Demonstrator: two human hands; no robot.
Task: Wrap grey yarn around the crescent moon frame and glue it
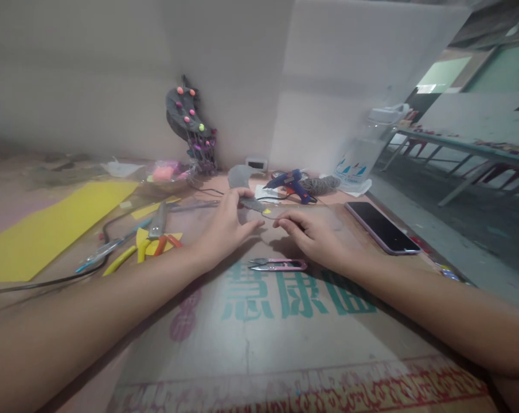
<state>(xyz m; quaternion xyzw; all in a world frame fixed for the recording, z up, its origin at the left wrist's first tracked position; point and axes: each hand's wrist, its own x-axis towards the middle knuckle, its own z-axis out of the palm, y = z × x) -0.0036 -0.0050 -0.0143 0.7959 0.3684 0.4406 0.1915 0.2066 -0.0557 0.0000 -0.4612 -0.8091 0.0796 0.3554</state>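
Note:
My left hand (225, 228) reaches forward over the cardboard-covered table (285, 344), its fingers pinched on a grey felt piece (253, 204) with a small yellow bit at its end. My right hand (313, 235) lies beside it, fingers curled loosely down on the cardboard, with nothing visible in them. Pink thread snips (278, 264) lie just below both hands. Another grey felt shape (238, 175) rests behind the left hand.
A blue glue gun (290, 183) and twine ball (323, 184) sit behind the hands. A phone (382, 227) lies to the right. Yellow foam sheet (53, 229), pliers (153, 241) and scissors (100, 252) are on the left. A grey decorated felt ornament (189, 123) leans against the wall.

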